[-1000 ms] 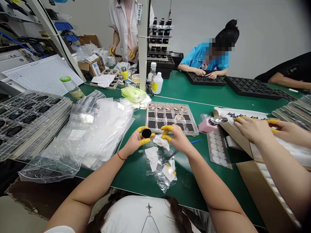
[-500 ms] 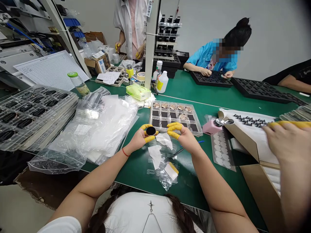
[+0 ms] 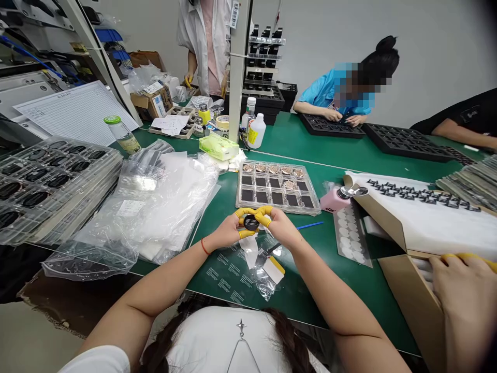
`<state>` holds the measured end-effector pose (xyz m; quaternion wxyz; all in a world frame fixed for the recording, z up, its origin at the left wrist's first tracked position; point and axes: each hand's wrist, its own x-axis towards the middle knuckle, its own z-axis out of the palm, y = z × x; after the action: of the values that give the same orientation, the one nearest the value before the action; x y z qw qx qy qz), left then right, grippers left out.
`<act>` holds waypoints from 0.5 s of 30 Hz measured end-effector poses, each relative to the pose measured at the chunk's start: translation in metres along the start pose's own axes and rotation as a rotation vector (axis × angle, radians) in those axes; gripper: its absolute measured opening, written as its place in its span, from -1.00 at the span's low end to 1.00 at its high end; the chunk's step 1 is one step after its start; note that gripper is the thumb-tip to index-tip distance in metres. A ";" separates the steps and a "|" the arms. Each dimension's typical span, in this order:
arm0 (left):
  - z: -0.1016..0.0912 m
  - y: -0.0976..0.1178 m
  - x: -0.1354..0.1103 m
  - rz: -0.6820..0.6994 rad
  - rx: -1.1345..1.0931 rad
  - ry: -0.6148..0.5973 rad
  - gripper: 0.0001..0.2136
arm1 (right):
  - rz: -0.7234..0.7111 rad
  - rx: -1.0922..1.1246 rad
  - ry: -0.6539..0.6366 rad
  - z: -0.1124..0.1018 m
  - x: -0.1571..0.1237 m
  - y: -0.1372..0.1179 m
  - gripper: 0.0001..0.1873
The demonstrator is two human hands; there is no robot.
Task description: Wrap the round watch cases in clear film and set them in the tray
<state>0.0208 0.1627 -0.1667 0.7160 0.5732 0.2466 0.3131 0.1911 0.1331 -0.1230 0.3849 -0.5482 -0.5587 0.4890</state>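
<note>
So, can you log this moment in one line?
Left hand: holding black disc, white print visible; right hand: at disc's edge; beyond hands: clear tray.

Light is bright and fairly even. Left of the clear plastic compartmented tray, glare whitens the loose transparent plastic bags; just before it, the small round black disc bears unreadably tiny print; far to its upper right, the corner blackens.

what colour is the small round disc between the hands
The small round disc is black with fine pale markings, best seen in the head view.
</note>
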 end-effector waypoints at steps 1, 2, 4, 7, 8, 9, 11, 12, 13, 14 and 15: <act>0.000 0.000 0.000 0.001 -0.010 0.001 -0.50 | -0.003 -0.015 0.012 0.000 0.000 0.000 -0.78; 0.000 0.000 0.000 0.000 -0.020 0.002 -0.50 | -0.008 -0.030 0.024 0.000 -0.001 0.000 -0.78; 0.000 -0.001 -0.001 0.002 -0.037 0.006 -0.51 | -0.013 -0.047 0.036 0.000 -0.001 0.000 -0.80; 0.001 -0.001 0.000 0.009 -0.065 0.012 -0.51 | -0.021 -0.039 0.033 0.002 -0.001 0.000 -0.81; 0.001 -0.001 0.000 0.011 -0.074 0.015 -0.51 | -0.028 -0.033 0.032 0.002 -0.001 0.001 -0.81; 0.001 -0.001 0.000 0.011 -0.082 0.018 -0.51 | -0.034 -0.029 0.035 0.003 -0.001 0.001 -0.82; 0.002 -0.001 0.000 0.007 -0.092 0.021 -0.51 | -0.042 -0.025 0.043 0.003 -0.001 0.001 -0.82; 0.002 0.000 0.000 0.004 -0.094 0.024 -0.51 | -0.045 -0.024 0.045 0.003 -0.001 0.001 -0.82; 0.002 0.000 0.000 -0.001 -0.093 0.026 -0.52 | -0.046 -0.023 0.046 0.003 -0.001 0.001 -0.82; 0.001 0.000 0.000 -0.005 -0.090 0.027 -0.52 | -0.047 -0.022 0.044 0.003 -0.001 0.001 -0.82; 0.001 0.000 0.000 -0.008 -0.087 0.030 -0.51 | -0.048 -0.023 0.043 0.004 -0.001 0.001 -0.81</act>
<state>0.0219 0.1619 -0.1662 0.7377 0.5357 0.2456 0.3294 0.1880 0.1320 -0.1248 0.4022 -0.5492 -0.5690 0.4613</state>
